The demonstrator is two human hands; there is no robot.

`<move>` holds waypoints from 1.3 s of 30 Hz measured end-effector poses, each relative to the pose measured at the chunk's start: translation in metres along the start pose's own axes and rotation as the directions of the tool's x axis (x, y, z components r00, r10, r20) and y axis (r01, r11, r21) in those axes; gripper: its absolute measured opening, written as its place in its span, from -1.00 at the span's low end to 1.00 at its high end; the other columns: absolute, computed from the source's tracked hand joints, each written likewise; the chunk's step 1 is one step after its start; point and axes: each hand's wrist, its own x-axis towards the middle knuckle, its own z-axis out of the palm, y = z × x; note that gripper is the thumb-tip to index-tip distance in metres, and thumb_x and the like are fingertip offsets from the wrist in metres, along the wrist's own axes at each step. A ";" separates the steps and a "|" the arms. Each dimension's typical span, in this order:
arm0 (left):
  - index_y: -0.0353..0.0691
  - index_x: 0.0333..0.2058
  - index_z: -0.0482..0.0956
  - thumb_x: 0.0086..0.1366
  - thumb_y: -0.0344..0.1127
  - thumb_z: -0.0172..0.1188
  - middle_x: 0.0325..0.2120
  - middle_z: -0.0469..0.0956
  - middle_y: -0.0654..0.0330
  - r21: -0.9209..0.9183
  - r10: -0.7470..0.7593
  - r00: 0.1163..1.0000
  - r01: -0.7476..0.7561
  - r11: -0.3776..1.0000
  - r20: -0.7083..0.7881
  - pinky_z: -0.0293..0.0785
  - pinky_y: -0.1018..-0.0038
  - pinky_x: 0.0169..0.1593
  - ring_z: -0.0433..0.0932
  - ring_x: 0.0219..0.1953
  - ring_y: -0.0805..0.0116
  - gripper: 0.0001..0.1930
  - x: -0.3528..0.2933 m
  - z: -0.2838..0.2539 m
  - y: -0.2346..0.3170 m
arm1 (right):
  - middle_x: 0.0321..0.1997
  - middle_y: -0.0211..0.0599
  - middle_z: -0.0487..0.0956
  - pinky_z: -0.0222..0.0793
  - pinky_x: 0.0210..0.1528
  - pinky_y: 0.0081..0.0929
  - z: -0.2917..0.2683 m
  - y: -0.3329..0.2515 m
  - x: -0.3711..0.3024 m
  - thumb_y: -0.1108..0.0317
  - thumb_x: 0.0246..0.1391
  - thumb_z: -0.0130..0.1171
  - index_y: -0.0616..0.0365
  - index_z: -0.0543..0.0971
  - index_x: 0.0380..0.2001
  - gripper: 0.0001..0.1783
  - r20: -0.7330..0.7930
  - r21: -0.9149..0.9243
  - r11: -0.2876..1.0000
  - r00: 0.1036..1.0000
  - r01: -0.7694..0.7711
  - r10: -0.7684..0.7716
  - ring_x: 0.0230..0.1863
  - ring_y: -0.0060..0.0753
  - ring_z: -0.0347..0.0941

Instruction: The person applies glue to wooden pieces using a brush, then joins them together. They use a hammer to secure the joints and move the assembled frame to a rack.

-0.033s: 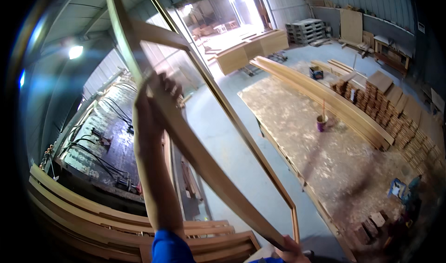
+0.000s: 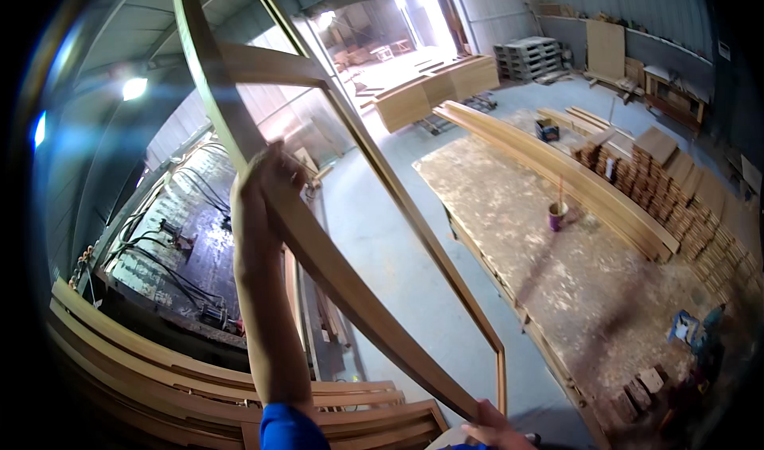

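A large wooden frame [image 2: 342, 281] stands tilted before me, its long rails running from the upper left down to the lower right, with a cross rail [image 2: 274, 66] between them. My left hand [image 2: 269, 181] is raised on an outstretched arm and wraps round the nearer long rail about halfway up. Close to my body, my right hand [image 2: 493, 430] grips the lower end of that same rail. Part of the right hand is cut off by the picture's lower edge. The farther rail [image 2: 414, 223] is touched by neither hand.
Right of the frame is a stained worktable [image 2: 509, 203] with long boards [image 2: 557, 175], a purple cup [image 2: 556, 216] and stacked wood pieces [image 2: 637, 163]. At left stands a machine bed [image 2: 159, 251] with hoses; more wooden frames [image 2: 159, 370] lie below it. Grey pallets [image 2: 527, 56] stand farther back.
The upper end of the wooden frame has shifted slightly left. My left hand sits a little lower in the picture, still round the rail. The background has moved slightly with the view.
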 end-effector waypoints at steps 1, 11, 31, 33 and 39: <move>-0.33 -0.10 0.53 0.33 -0.17 0.23 -0.42 0.45 0.22 0.107 0.033 0.996 -0.042 0.993 0.088 0.48 0.45 -0.15 0.48 -0.36 0.39 -0.66 0.001 -0.044 -0.005 | 0.35 0.04 0.43 0.30 0.40 -0.11 -0.003 0.012 0.040 -0.18 0.25 0.30 0.19 0.32 0.42 -0.11 -0.006 -0.027 0.998 0.998 0.057 -0.057 0.34 0.01 0.39; -0.22 0.08 0.45 -0.06 -0.40 0.41 -0.48 0.32 0.35 -0.048 0.024 0.999 -0.022 0.999 0.032 0.36 0.45 -0.33 0.36 -0.50 0.46 -0.35 -0.194 -0.242 -0.031 | 0.27 0.18 0.50 0.39 0.34 -0.13 -0.323 -0.284 0.499 -0.36 0.33 0.16 0.34 0.36 0.27 -0.08 -0.651 0.104 0.780 0.635 0.617 -0.415 0.30 0.01 0.46; -0.33 0.16 0.53 0.40 0.04 0.42 0.08 0.60 0.18 0.552 0.591 0.134 0.561 0.616 -0.796 0.37 0.38 0.28 0.52 0.17 0.38 -0.40 -0.567 -0.266 -0.046 | -0.09 -0.34 0.73 0.51 -0.06 -0.54 0.034 -0.399 0.517 -0.15 0.41 0.22 0.12 0.64 0.02 -0.48 0.287 0.911 0.409 0.640 0.046 -0.712 -0.13 -0.60 0.63; -0.35 0.15 0.53 0.43 -0.03 0.41 0.07 0.61 0.18 0.397 0.548 0.041 0.734 0.550 -0.835 0.37 0.40 0.26 0.53 0.14 0.40 -0.45 -0.625 -0.268 -0.047 | -0.09 -0.33 0.73 0.51 -0.04 -0.52 0.064 -0.402 0.511 -0.20 0.33 0.30 0.16 0.63 0.04 -0.40 0.468 0.857 0.512 0.505 -0.059 -0.726 -0.09 -0.59 0.62; -0.32 0.18 0.50 0.45 -0.39 0.35 0.04 0.58 0.23 0.326 0.496 -0.027 0.721 0.611 -0.868 0.30 0.46 0.30 0.49 0.13 0.42 -0.61 -0.724 -0.276 -0.061 | -0.16 -0.35 0.74 0.61 -0.11 -0.57 0.175 -0.417 0.453 -0.04 0.24 0.45 0.24 0.65 0.05 -0.43 0.542 0.834 0.516 0.464 -0.195 -0.701 -0.18 -0.62 0.64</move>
